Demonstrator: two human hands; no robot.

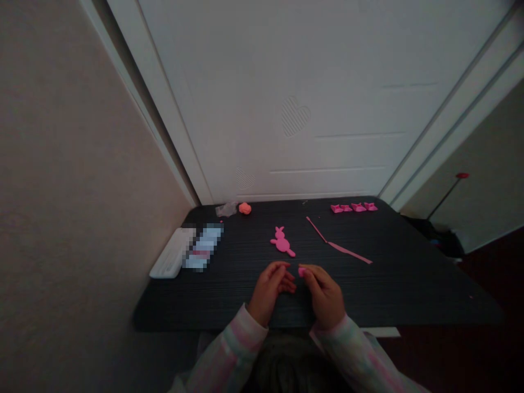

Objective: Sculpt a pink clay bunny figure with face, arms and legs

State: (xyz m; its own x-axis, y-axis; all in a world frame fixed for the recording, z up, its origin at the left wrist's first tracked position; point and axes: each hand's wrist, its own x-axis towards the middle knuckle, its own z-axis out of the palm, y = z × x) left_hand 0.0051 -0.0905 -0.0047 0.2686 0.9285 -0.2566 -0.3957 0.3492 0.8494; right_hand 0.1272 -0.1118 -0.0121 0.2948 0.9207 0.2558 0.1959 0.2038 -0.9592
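Observation:
Between the thumb and fingers of my right hand (326, 295) is a small lump of pink modelling clay (302, 271). My left hand (271, 286) is beside it, fingers curved and apart, with nothing visible in them. Just beyond both hands a flat pink clay rabbit (282, 243) lies on the dark table, with ears, arms and one leg showing. To its right lie a thin pink stick (316, 229) and a wider pink blade-shaped tool (350, 252), their ends meeting.
Several pink folded pieces (353, 208) line the table's back right edge. An orange clay lump (244, 208) and a crumpled clear wrapper (226, 209) sit at the back left. A white case (174, 254) and a blurred blue packet (204, 247) lie left. A white door (295, 158) stands behind.

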